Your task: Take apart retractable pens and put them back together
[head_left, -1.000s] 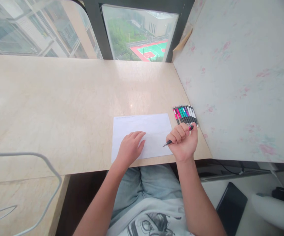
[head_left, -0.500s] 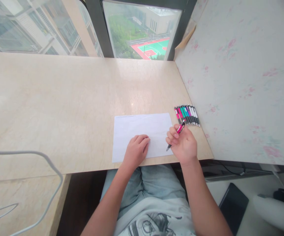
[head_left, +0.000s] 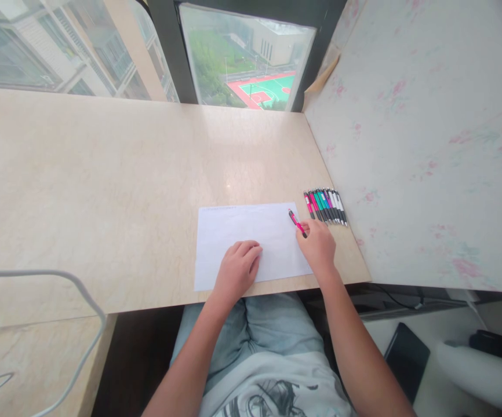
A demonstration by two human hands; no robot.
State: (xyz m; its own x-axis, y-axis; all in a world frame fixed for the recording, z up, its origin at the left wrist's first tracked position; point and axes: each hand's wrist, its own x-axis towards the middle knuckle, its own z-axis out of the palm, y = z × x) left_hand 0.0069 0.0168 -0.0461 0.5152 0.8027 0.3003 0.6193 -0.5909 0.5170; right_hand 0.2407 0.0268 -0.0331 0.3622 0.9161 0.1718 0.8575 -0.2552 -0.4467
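A white sheet of paper (head_left: 251, 234) lies on the beige marble desk (head_left: 124, 185) in front of me. My left hand (head_left: 236, 267) rests on the sheet's lower middle with its fingers loosely curled, holding nothing. My right hand (head_left: 318, 244) is at the sheet's right edge and grips a pink pen (head_left: 297, 222), which points up and to the left over the paper. Just right of it, a row of several pens (head_left: 326, 205) in pink, green, purple and white lies side by side on the desk.
A pale floral panel (head_left: 420, 145) walls off the desk's right side. A window (head_left: 242, 55) runs along the far edge. A white wire frame (head_left: 68, 301) sits at the lower left. A dark flat object (head_left: 405, 359) lies on the floor to the right.
My right hand turned the pink pen around and moved up and left, so the pen now points away over the paper's right edge. My left hand stayed on the sheet.
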